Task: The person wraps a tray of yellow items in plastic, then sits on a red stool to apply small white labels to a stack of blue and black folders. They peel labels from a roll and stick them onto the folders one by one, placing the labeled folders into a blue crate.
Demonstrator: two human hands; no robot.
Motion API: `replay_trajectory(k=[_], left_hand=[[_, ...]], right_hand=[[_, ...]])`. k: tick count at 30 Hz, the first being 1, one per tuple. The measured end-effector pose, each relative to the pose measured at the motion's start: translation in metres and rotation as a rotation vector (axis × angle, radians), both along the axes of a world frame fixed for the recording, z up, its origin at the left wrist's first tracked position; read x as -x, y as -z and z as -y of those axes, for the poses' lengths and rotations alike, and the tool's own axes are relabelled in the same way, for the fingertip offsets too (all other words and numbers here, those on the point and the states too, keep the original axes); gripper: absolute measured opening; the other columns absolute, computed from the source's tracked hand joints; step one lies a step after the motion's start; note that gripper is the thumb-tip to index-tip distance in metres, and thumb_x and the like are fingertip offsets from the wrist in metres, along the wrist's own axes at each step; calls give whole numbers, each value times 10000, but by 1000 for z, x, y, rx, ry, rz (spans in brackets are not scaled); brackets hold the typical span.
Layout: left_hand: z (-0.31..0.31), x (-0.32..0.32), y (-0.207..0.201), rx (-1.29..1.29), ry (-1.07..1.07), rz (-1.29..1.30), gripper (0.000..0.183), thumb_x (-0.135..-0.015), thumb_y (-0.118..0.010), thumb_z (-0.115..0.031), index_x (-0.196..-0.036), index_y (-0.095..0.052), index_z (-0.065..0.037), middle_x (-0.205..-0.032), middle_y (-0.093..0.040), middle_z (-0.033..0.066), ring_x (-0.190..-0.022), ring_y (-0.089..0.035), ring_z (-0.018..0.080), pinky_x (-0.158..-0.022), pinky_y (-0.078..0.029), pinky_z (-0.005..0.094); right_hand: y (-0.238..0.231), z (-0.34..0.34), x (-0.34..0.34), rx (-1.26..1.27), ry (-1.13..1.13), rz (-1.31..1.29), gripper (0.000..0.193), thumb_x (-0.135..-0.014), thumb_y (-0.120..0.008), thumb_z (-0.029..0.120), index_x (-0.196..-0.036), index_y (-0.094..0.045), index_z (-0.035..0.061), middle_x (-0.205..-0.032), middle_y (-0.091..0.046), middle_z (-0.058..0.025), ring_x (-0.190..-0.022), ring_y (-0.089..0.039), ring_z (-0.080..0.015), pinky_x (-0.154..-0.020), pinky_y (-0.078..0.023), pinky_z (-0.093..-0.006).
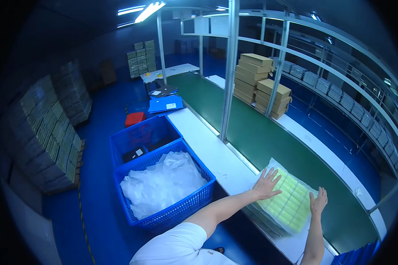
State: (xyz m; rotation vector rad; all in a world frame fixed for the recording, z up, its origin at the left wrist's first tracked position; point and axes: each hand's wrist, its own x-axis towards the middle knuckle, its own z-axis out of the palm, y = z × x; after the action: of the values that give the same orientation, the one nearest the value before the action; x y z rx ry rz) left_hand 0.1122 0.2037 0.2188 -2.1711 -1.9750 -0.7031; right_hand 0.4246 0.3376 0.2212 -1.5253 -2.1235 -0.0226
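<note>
A flat pack of yellow-green pieces (285, 210) in see-through plastic film lies on the white bench beside the green conveyor. Its pieces sit in rows, and it seems to top a stack of similar packs, whose edges show below it. My left hand (266, 185) rests on the pack's left far part, fingers spread. At the right edge of the pack is my right hand (318, 202), its fingers stretched upward and apart. Whether the right palm presses on the film or only stands beside it, I cannot tell.
To the left stands a blue crate (198, 193) full of white plastic bags (163, 183), with another blue crate (115, 140) behind it. A metal post (229, 79) rises by the green conveyor (252, 137). Cardboard boxes (247, 79) are stacked beyond. Wrapped pallet stacks (53, 132) line the left.
</note>
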Motion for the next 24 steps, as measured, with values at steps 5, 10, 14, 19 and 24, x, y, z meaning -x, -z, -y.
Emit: replay_trajectory(k=[5,10,14,19,24], left_hand=[[133,45,62,-219,-100,297,629,-955,-575,-466,-1394,-486,-25,-1471,-412,239,-1396,-361,401,-1154,-278,546],[373,82,151,-200,-274,439,396,-929,-652,-323,-1214,-635,-48,-1394,-512,187,-1316,-465,364,-1097,-370,483],[570,87,212,6,-565,567,410,-921,-644,-361,-1220,-648,-82,-1410,-505,165,-1312,-469,352,-1078,-383,480],[744,96,246,262,-1029,848,459,-898,-659,-404,-1232,-658,-90,-1401,-513,182,-1306,-474,359,-1080,-389,472],[841,134,265,222,-1287,1040,449,-895,-671,-399,-1208,-667,-79,-1341,-559,179,-1238,-531,358,-1045,-436,439]], right_hand=[[-23,108,14,-249,-31,-248,474,-916,-660,199,-1331,-549,-1,-1423,-505,-187,-1390,-398,-348,-1143,-294,-464],[37,279,82,-110,-137,-567,355,-932,-613,69,-1277,-584,-11,-1340,-548,-202,-1303,-472,-343,-1108,-346,-419],[105,441,189,549,-376,-774,339,-883,-664,71,-1205,-628,-29,-1233,-605,-171,-1098,-613,-287,-970,-480,-357],[97,600,305,1023,-772,-340,412,-896,-690,259,-1232,-652,22,-1217,-635,-139,-1088,-642,-267,-927,-513,-354],[71,687,416,997,-1241,-37,412,-936,-645,306,-1257,-637,48,-1258,-595,-175,-1104,-637,-337,-958,-516,-397]])
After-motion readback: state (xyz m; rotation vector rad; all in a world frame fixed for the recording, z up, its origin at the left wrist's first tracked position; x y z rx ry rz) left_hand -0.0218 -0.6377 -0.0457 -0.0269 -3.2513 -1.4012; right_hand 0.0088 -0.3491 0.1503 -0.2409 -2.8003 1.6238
